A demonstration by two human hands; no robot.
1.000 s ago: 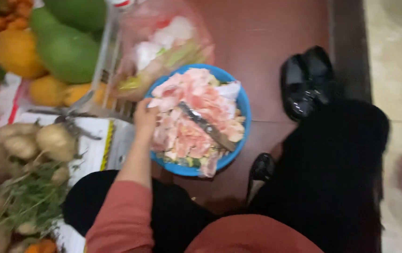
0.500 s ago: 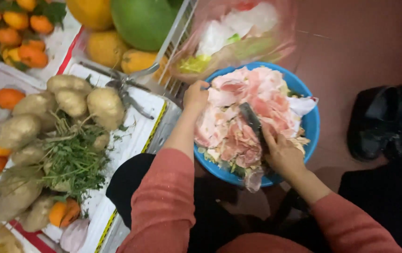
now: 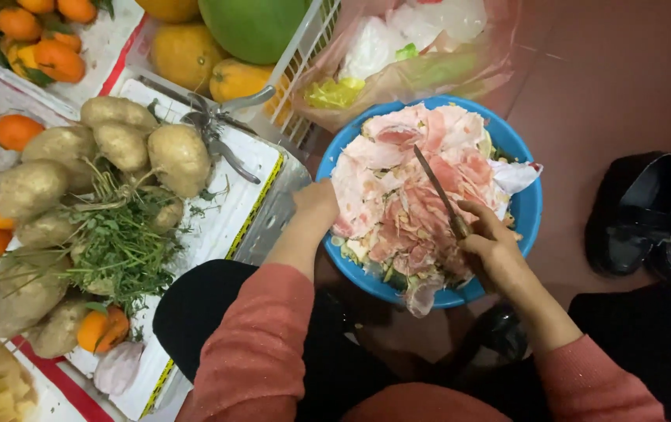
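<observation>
A blue plastic basin [image 3: 527, 205] on the floor is heaped with pink and white fruit peels [image 3: 413, 195]. My left hand [image 3: 316, 200] rests on the basin's left rim, touching the peels. My right hand [image 3: 492, 246] grips the handle of a knife [image 3: 437, 191], whose blade lies across the pile and points up and to the left. Both sleeves are dusty red.
A clear bag [image 3: 409, 55] of scraps lies behind the basin. To the left are pale tubers [image 3: 120, 144] with green herbs [image 3: 120, 242], metal shears [image 3: 218, 125], oranges [image 3: 30, 43], and large green and yellow fruit [image 3: 253, 27]. Black shoes [image 3: 648, 211] stand on the right.
The view has swung left, bringing the tubers and oranges into sight. My right hand has come in and taken the knife that lay on the peels. My left hand stays at the rim.
</observation>
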